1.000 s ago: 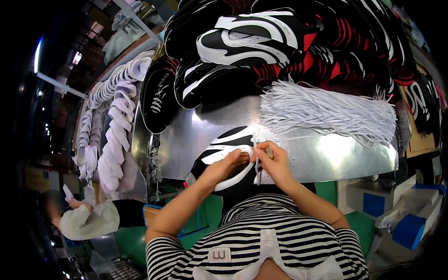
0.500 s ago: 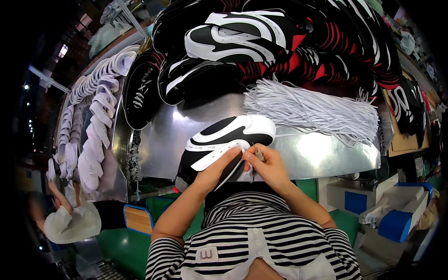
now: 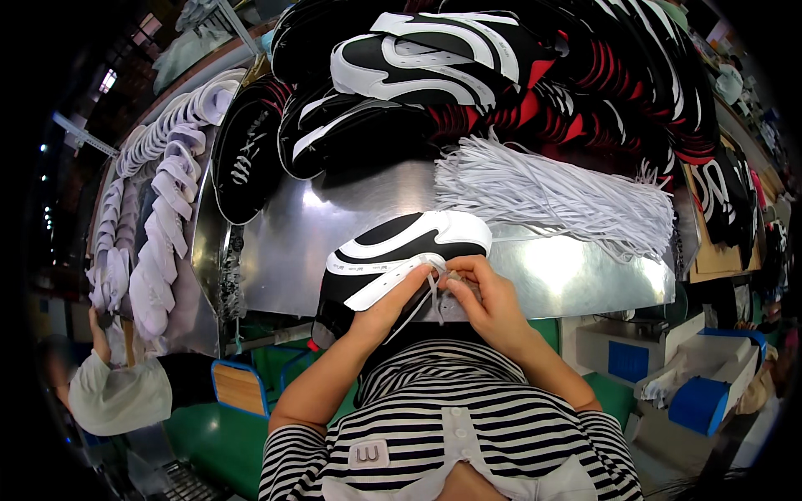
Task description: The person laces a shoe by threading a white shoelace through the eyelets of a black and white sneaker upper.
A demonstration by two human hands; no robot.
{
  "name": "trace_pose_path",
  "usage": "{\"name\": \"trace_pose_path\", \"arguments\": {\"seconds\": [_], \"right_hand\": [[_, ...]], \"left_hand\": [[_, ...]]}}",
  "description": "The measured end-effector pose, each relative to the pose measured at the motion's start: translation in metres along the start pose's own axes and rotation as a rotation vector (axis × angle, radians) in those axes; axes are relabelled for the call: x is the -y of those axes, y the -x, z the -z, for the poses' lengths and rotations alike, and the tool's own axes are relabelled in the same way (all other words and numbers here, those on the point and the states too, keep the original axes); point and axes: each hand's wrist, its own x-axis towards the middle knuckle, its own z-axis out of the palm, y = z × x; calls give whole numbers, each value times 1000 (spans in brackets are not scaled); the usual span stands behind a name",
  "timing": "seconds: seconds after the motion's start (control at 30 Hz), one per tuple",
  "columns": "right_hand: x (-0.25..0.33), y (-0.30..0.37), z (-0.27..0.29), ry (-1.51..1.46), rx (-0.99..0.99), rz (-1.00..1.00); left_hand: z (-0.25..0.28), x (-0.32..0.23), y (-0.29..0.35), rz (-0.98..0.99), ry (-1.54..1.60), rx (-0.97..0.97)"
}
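A black-and-white shoe upper rests near the front edge of the metal table, its white toe pointing right. My left hand is closed on the upper's near edge, thumb on the white strip with lace holes. At that strip's right end, a thin white shoelace hangs down in loose ends. My right hand pinches the lace there, fingertips close to those of my left. Something small and greyish shows between the right fingers; its kind cannot be made out.
A thick bundle of white laces lies behind my right hand on the metal table. Black, white and red shoe uppers are piled at the back. White curved pieces line the left. A person works at far left.
My right hand has shifted slightly right and down, its fingers bunched differently. Loose lace ends now hang more visibly below the fingertips. My left hand keeps its hold on the upper.
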Motion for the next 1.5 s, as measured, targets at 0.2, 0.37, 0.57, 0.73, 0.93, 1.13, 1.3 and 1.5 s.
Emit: {"name": "trace_pose_path", "arguments": {"seconds": [0.2,0.37,0.57,0.73,0.93,1.13,1.3,1.5], "right_hand": [[-4,-4,6,60,60,-8],[14,-6,9,59,116,-182],[-6,-11,3,242,40,90],[-8,-24,-10,514,103,141],[-5,-23,-26,808,166,15],[-30,-31,-30,975,114,-39],[-13,-16,10,715,-2,126],[-24,-36,42,-82,-45,-253]], "left_hand": [[-4,-8,3,-39,-132,-4],[-2,-6,6,-84,-154,-14],[-10,-6,11,-569,-833,-79],[-7,-18,21,-914,-1274,-105],[-4,-8,19,-914,-1293,-116],[-10,-10,19,-834,-1284,-66],[14,25,4,-170,-311,-13],[24,-5,-13,52,-127,32]]}}
